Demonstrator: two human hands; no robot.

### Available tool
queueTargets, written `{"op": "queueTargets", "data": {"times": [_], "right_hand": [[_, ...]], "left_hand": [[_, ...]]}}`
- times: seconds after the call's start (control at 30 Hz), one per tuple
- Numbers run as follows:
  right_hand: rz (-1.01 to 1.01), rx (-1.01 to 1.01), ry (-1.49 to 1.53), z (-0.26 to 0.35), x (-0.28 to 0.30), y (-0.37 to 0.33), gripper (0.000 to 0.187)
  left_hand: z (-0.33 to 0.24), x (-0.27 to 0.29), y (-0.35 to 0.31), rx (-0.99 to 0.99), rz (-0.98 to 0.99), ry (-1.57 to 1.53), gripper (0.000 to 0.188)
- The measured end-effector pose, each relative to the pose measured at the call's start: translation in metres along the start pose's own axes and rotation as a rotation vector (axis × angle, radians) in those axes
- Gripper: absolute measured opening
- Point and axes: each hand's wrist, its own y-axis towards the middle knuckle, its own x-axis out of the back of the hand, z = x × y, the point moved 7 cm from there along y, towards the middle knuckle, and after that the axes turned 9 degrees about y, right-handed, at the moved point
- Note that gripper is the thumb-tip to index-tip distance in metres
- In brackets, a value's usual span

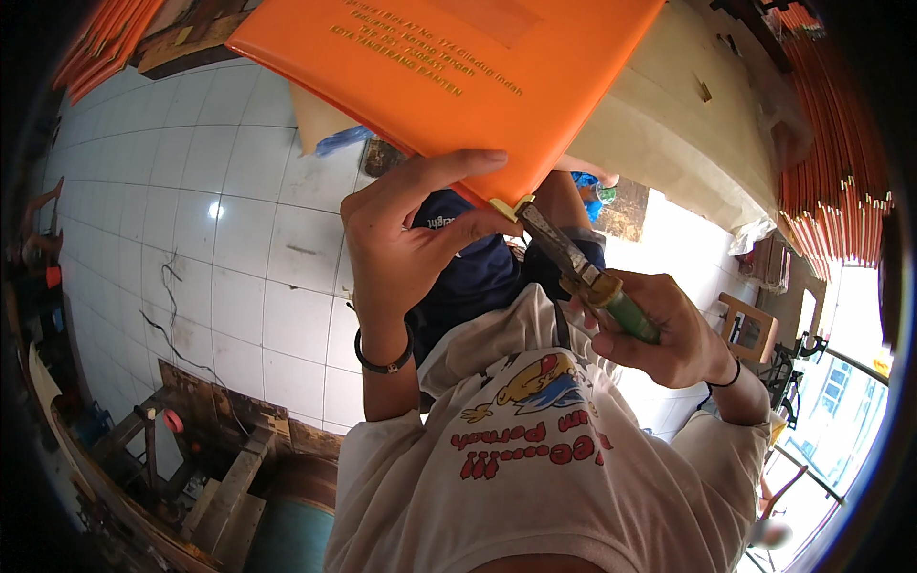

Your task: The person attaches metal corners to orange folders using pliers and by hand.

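Observation:
An orange folder cover [458,105] with gold lettering is tilted in front of me, reaching past the upper edge of the view. Its near corner carries a small gold metal corner piece [506,208]. My left hand [387,234] grips the cover beside that corner, forefinger on top and thumb near the metal. In my right hand [664,329] is a pair of pliers [554,244] with a green handle, my fingers wrapped round it. The jaws of the pliers meet the corner piece; whether they clamp it tightly I cannot tell.
Behind the cover, to the right, lies a table with a pale covering [669,124], bearing a small gold piece [706,92]. Stacked orange covers [836,153] stand at far right, more covers [107,43] at upper left. A dark cord [181,339] crosses the tiled floor near wooden furniture [224,487].

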Motion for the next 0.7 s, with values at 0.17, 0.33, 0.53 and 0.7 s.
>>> {"op": "queueTargets", "data": {"times": [0.17, 0.33, 0.53, 0.7], "right_hand": [[-0.015, 0.047, -0.050, 0.005, -0.001, -0.001, 0.030], [-0.064, 0.122, -0.144, 0.009, 0.000, 0.003, 0.017], [-0.033, -0.042, -0.075, 0.009, -0.002, 0.003, 0.018], [0.047, -0.126, -0.002, 0.002, -0.007, -0.001, 0.047]], "left_hand": [[-0.008, 0.003, 0.004, -0.019, -0.003, -0.013, 0.057], [-0.007, 0.005, 0.006, 0.000, 0.018, -0.023, 0.055], [-0.006, 0.004, 0.005, -0.018, 0.008, -0.032, 0.054], [-0.003, 0.006, 0.005, -0.024, 0.003, -0.050, 0.056]]}}
